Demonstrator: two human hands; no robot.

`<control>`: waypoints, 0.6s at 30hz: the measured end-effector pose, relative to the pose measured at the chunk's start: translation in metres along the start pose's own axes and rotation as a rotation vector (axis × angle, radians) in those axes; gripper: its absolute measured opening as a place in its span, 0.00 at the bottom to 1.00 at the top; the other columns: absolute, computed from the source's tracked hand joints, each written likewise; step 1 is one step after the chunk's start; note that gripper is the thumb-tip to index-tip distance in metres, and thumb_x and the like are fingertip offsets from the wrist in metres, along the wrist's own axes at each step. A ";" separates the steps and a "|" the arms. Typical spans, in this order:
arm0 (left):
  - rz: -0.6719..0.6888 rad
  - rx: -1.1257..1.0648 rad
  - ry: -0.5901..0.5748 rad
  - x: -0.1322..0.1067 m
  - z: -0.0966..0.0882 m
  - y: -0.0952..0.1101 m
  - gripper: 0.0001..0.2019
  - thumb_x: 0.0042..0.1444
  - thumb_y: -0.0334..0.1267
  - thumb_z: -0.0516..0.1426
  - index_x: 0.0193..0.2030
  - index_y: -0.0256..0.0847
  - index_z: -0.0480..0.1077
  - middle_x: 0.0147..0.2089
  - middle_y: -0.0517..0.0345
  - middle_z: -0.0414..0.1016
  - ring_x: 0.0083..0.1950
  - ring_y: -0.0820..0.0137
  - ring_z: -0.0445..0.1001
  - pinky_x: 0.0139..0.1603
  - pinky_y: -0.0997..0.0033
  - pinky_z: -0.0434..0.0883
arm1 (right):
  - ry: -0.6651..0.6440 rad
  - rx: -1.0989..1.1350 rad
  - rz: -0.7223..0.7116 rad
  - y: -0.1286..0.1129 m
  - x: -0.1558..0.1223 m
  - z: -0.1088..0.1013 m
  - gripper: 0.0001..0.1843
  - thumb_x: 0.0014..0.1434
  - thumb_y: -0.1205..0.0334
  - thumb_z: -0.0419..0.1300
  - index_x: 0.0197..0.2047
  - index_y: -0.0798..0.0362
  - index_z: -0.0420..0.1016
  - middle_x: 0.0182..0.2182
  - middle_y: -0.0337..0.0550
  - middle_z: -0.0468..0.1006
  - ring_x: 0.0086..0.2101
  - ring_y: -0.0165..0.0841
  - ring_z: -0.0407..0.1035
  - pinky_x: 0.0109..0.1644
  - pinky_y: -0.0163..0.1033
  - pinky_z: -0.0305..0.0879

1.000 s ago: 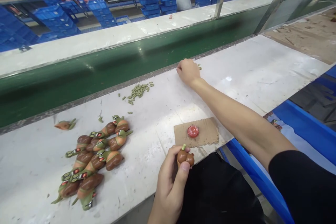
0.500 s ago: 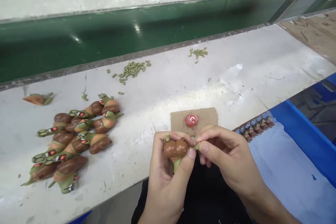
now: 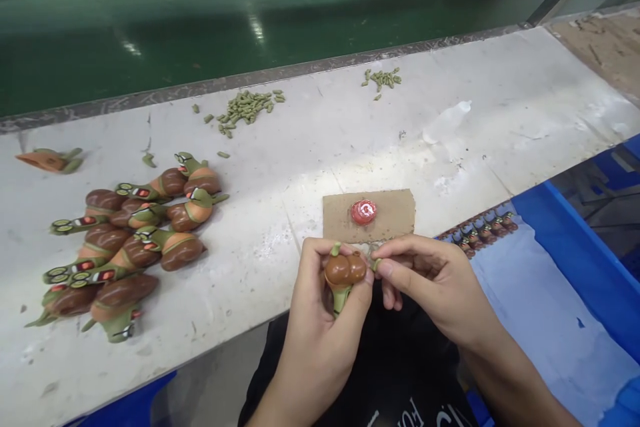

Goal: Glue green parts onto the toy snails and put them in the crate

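Our right hand has come back from the far small heap of green bits, where it reached 1 second ago, and now sits near us, just right of our left hand. The left hand is clamped on a brown toy, thumb on its right side and fingers round its left, with the green foot pointing down into the palm and a green stub sticking up at its top left. The right hand pinches 1 green bit between thumb and forefinger and holds it against the toy's right side; we cannot tell whether the bit has gone in. Both hands hover over the near edge of the worktop, just near of a card that carries a red cap. To the left lies a heap of toys, with a lone toy apart at the far left. A bigger heap of green bits lies by the far edge, along the green belt. A blue bin stands at the right.
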State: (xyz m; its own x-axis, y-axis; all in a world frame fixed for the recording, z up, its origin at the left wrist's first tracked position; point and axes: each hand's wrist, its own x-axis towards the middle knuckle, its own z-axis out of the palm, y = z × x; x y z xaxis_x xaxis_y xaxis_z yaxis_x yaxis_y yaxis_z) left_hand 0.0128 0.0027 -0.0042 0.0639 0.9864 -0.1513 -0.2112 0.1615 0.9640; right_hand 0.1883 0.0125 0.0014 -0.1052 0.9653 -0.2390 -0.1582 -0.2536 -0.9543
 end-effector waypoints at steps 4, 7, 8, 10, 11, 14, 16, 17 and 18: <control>-0.009 0.084 -0.009 -0.001 -0.003 0.009 0.08 0.75 0.31 0.64 0.47 0.49 0.71 0.43 0.67 0.80 0.41 0.74 0.82 0.45 0.74 0.79 | -0.020 -0.081 -0.020 -0.009 0.008 -0.001 0.02 0.71 0.58 0.77 0.44 0.45 0.92 0.24 0.36 0.86 0.23 0.33 0.80 0.27 0.35 0.78; -0.036 0.186 -0.040 -0.001 -0.007 0.012 0.05 0.77 0.36 0.62 0.46 0.48 0.71 0.43 0.64 0.76 0.42 0.71 0.79 0.47 0.71 0.78 | 0.144 -0.285 -0.224 -0.017 0.018 -0.001 0.03 0.72 0.62 0.75 0.44 0.42 0.93 0.31 0.37 0.88 0.30 0.34 0.83 0.32 0.37 0.80; -0.027 0.243 -0.050 -0.001 -0.009 0.011 0.05 0.78 0.37 0.61 0.47 0.48 0.71 0.44 0.63 0.75 0.44 0.70 0.78 0.47 0.70 0.77 | 0.196 -0.374 -0.305 -0.019 0.023 -0.001 0.05 0.71 0.63 0.75 0.44 0.42 0.93 0.35 0.38 0.88 0.34 0.35 0.84 0.36 0.39 0.81; 0.064 0.396 -0.062 0.000 -0.012 0.007 0.04 0.78 0.34 0.59 0.50 0.49 0.70 0.47 0.61 0.75 0.48 0.66 0.78 0.51 0.65 0.75 | 0.256 -0.522 -0.431 -0.022 0.033 -0.002 0.07 0.72 0.66 0.74 0.43 0.42 0.93 0.41 0.41 0.88 0.40 0.37 0.83 0.40 0.41 0.81; 0.134 0.489 -0.069 0.001 -0.014 0.004 0.06 0.77 0.32 0.59 0.52 0.49 0.69 0.49 0.59 0.76 0.51 0.64 0.77 0.54 0.62 0.74 | 0.263 -0.571 -0.467 -0.023 0.037 -0.002 0.08 0.72 0.66 0.73 0.43 0.43 0.93 0.42 0.41 0.87 0.41 0.37 0.82 0.41 0.42 0.81; 0.298 0.717 -0.111 0.005 -0.018 -0.004 0.10 0.73 0.27 0.60 0.50 0.48 0.68 0.56 0.53 0.79 0.63 0.55 0.73 0.64 0.53 0.71 | 0.254 -0.654 -0.516 -0.023 0.049 -0.005 0.09 0.74 0.68 0.72 0.44 0.44 0.91 0.43 0.42 0.86 0.39 0.36 0.79 0.41 0.43 0.81; 0.310 0.772 -0.128 0.008 -0.018 -0.007 0.11 0.71 0.26 0.60 0.47 0.48 0.66 0.57 0.52 0.81 0.66 0.52 0.72 0.65 0.50 0.70 | 0.228 -0.684 -0.524 -0.022 0.053 -0.006 0.09 0.74 0.70 0.71 0.44 0.45 0.91 0.42 0.42 0.86 0.39 0.36 0.79 0.42 0.43 0.81; 0.304 0.779 -0.124 0.009 -0.018 -0.008 0.11 0.72 0.26 0.59 0.46 0.49 0.65 0.57 0.52 0.82 0.65 0.52 0.72 0.64 0.50 0.71 | 0.211 -0.696 -0.522 -0.022 0.055 -0.006 0.09 0.74 0.70 0.71 0.44 0.45 0.91 0.42 0.42 0.86 0.40 0.37 0.80 0.41 0.43 0.81; 0.300 0.785 -0.117 0.009 -0.017 -0.008 0.11 0.72 0.26 0.58 0.45 0.49 0.65 0.57 0.52 0.83 0.64 0.52 0.73 0.63 0.51 0.71 | 0.195 -0.705 -0.519 -0.021 0.056 -0.006 0.09 0.74 0.70 0.71 0.44 0.46 0.91 0.42 0.42 0.86 0.40 0.37 0.80 0.40 0.42 0.80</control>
State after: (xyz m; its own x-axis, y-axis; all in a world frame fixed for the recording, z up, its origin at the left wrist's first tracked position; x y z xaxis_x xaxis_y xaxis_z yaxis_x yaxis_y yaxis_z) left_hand -0.0014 0.0113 -0.0167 0.2230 0.9677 0.1174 0.5001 -0.2170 0.8384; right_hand 0.1921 0.0723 0.0074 -0.0092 0.9575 0.2882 0.5075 0.2528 -0.8238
